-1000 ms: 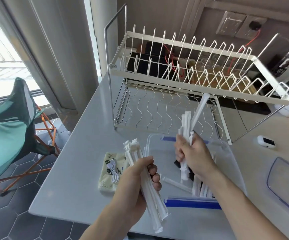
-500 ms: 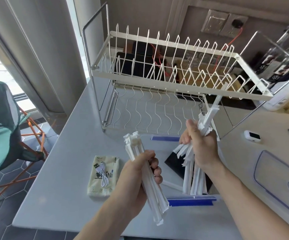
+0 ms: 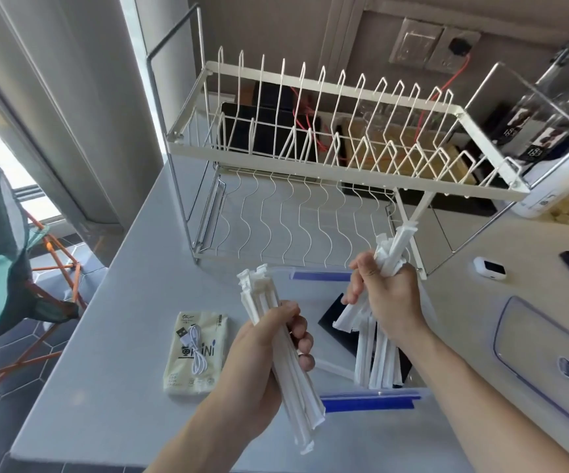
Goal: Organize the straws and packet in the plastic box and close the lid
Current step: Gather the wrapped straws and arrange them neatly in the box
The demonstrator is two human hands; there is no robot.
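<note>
Head view: left hand [image 3: 262, 356] curled round a neat straw bundle [image 3: 276, 336], right hand [image 3: 388, 295] gripping a looser bunch [image 3: 375, 353] over the open box [image 3: 368, 402]. Packet [image 3: 196, 353] flat on the bench [image 3: 122, 336], just left of box. Lid [image 3: 545, 356] lying right. Rack [image 3: 327, 148] behind.
</note>
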